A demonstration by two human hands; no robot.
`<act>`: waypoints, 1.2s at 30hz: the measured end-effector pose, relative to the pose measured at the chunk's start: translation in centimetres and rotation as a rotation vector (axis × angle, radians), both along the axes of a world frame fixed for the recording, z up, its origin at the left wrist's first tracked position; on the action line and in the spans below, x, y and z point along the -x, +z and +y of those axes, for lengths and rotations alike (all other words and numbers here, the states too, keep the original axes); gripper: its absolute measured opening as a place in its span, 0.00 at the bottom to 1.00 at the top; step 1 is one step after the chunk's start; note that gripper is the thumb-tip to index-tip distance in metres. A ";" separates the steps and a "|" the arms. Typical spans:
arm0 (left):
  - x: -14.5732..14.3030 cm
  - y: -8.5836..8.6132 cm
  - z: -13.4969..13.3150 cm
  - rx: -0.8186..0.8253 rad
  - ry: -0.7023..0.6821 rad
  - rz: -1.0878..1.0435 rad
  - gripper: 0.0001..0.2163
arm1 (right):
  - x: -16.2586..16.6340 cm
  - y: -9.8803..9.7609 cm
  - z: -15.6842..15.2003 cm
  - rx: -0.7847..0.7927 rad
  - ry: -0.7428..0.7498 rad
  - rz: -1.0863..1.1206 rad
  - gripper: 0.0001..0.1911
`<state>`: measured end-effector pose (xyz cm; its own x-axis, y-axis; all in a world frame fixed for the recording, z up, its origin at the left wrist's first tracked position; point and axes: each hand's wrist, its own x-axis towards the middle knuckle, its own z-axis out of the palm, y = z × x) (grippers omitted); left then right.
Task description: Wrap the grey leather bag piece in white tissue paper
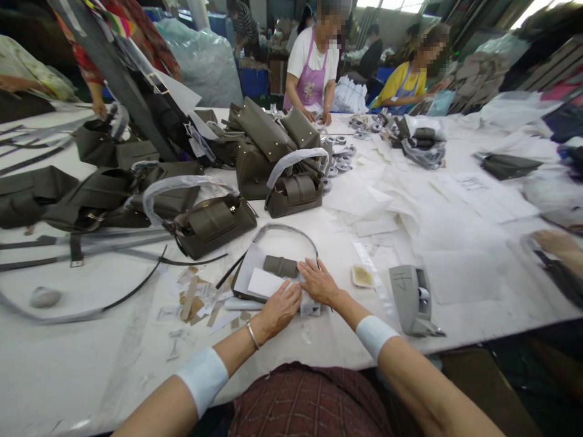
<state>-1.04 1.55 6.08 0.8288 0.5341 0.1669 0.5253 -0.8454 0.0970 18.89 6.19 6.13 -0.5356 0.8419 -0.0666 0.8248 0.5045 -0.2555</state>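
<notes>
A small dark olive handbag (pixel 281 266) lies on the white table in front of me, partly covered by white sheeting. Its wrapped handle (pixel 291 228) arches away from me. My left hand (pixel 281 308) rests with fingers stretched out at the near edge of a white card (pixel 264 283) on the bag. Fingers extended, my right hand (pixel 317 283) lies flat over the bag's right end. Between and below the hands is crumpled clear plastic (pixel 310 306), partly hidden by them. Neither hand is seen gripping anything.
Several olive handbags (pixel 214 224) are heaped at the back left, with straps (pixel 136 249) beside them. Paper scraps (pixel 195 300) lie left of my hands. To the right are a small dish (pixel 362 275), a grey tape dispenser (pixel 410 300) and white sheets (pixel 460 243). Co-workers (pixel 314 67) stand beyond.
</notes>
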 end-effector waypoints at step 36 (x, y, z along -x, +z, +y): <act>2.0 -3.2 0.2 0.303 -0.059 -0.350 0.23 | 2.7 -0.2 -9.9 -0.280 -0.304 0.348 0.09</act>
<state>-3.01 1.73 2.90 0.7809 0.5553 0.2861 0.3683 -0.7792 0.5072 16.20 -3.72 5.97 -0.2151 0.9226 0.3201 0.8349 0.3438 -0.4298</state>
